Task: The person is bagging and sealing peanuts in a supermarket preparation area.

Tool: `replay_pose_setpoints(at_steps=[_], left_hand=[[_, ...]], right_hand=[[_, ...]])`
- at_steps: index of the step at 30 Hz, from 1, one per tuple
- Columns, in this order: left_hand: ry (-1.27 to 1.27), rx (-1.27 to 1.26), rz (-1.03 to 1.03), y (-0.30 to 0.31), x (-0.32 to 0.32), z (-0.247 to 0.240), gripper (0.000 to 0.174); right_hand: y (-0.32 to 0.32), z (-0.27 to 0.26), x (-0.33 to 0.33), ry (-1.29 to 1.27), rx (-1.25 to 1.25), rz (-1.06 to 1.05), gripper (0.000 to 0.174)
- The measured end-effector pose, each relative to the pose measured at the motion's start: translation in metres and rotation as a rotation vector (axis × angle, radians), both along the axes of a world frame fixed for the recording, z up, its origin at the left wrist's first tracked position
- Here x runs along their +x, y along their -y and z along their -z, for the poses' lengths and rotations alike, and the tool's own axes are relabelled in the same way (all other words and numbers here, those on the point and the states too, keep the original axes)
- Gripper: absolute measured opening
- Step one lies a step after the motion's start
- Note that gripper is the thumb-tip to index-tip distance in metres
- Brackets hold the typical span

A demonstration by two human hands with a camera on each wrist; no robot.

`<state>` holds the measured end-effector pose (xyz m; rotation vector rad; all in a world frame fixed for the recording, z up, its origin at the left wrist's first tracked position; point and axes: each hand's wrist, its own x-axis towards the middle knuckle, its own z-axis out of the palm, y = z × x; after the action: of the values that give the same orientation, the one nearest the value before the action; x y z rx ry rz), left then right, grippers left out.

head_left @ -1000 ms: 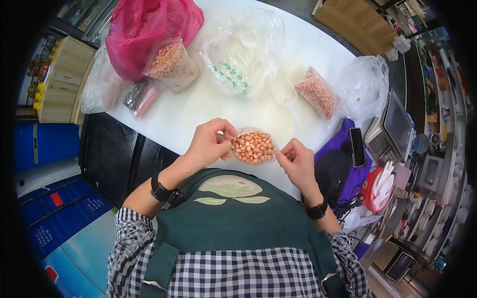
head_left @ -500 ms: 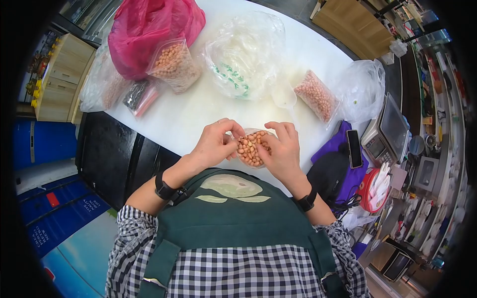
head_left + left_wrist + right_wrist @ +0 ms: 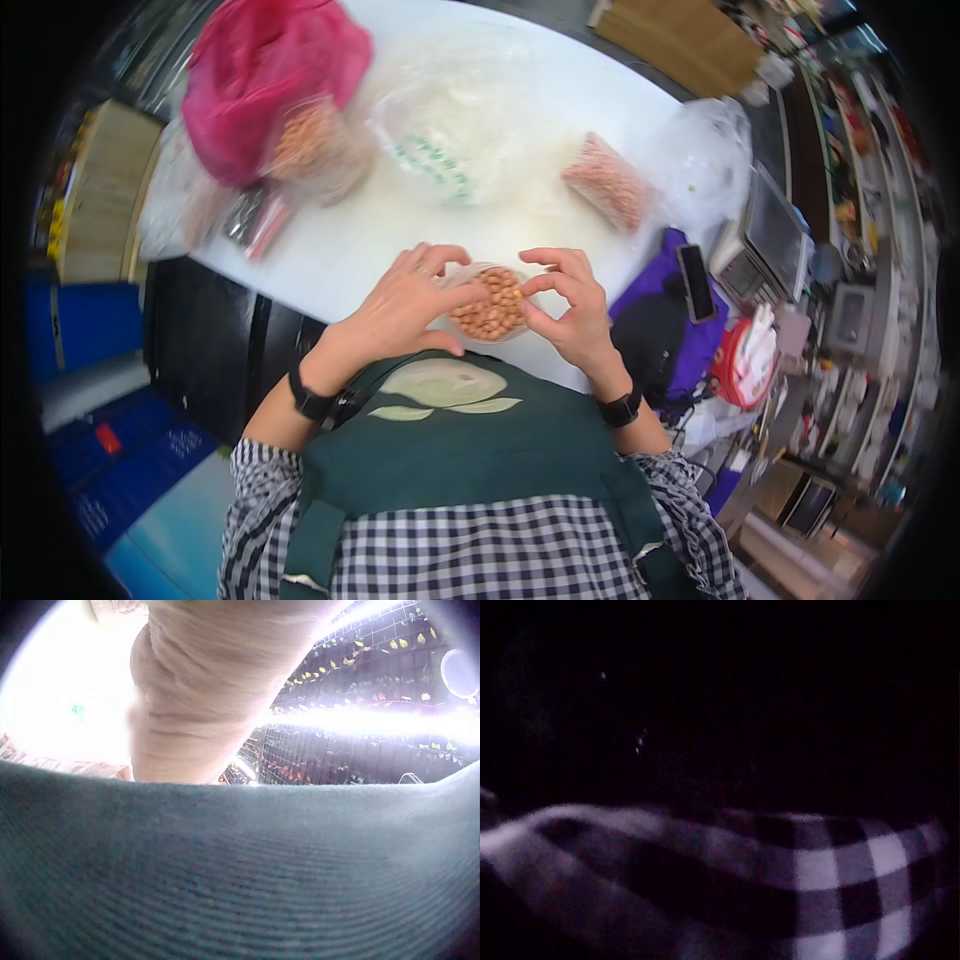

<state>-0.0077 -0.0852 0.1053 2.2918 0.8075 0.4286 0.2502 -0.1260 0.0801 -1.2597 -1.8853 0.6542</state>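
A small clear plastic bag of peanuts [image 3: 490,312] lies on the white table [image 3: 510,235] close to the apron, its mouth spread and reddish-brown nuts showing. My left hand [image 3: 395,305] is at its left side, one finger stretched over the peanuts and the thumb held apart below. At the right rim, the curled thumb and forefinger of my right hand [image 3: 570,310] pinch the bag's edge, the other fingers raised. The left wrist view shows mostly apron cloth and the left forearm [image 3: 202,690]. The right wrist view is dark, with only a checked sleeve [image 3: 817,870] visible.
Farther back stand a pink bag [image 3: 265,80], another bag of peanuts [image 3: 305,150], a clear bag with green print [image 3: 430,150] and a sealed pack of pale pink peanuts [image 3: 607,185]. To the right are a phone [image 3: 696,283], a scale [image 3: 755,240] and a red tin [image 3: 735,365].
My right hand moved in from beside the bag, dipped its fingers into the peanuts, then drew back to the right rim. My left hand went from pinching the left edge to spreading over the nuts.
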Motion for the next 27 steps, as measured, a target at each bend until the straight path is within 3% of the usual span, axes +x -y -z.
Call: replay_pose_setpoints(at_steps=[5,7,8,10,16,17,19,21,23,27], left_hand=[[-0.075,0.056,0.082,-0.002,0.009,0.013,0.057],[-0.045,0.027,0.094,-0.001,0.013,0.018,0.052],[-0.021,0.015,0.1,-0.001,0.014,0.022,0.05],[-0.001,0.0,0.094,0.0,0.015,0.025,0.048],[0.079,0.096,0.071,-0.001,0.013,0.031,0.038],[0.116,0.12,0.059,-0.001,0.013,0.033,0.036],[0.146,0.144,0.027,-0.001,0.011,0.035,0.034],[0.171,0.151,0.026,-0.001,0.007,0.038,0.03],[0.183,0.178,0.008,-0.001,0.009,0.04,0.029],[0.212,0.291,-0.028,-0.002,0.016,0.043,0.028]], right_hand=[[0.01,0.013,0.042,-0.215,-0.134,0.275,0.014],[0.019,0.06,0.07,0.102,-0.195,0.478,0.008],[0.025,0.076,0.077,0.1,-0.196,0.483,0.008],[0.036,0.101,0.09,0.542,-0.42,0.612,0.008],[0.025,0.145,0.111,0.91,-0.417,0.659,0.013],[0.021,0.145,0.11,0.903,-0.408,0.642,0.013],[0.009,0.103,0.098,0.354,-0.083,0.491,0.024],[0.0,0.027,0.067,0.033,-0.073,0.153,0.033],[0.0,-0.021,0.038,-0.045,-0.024,-0.161,0.038],[0.006,-0.019,0.004,0.179,0.053,-0.234,0.041]])
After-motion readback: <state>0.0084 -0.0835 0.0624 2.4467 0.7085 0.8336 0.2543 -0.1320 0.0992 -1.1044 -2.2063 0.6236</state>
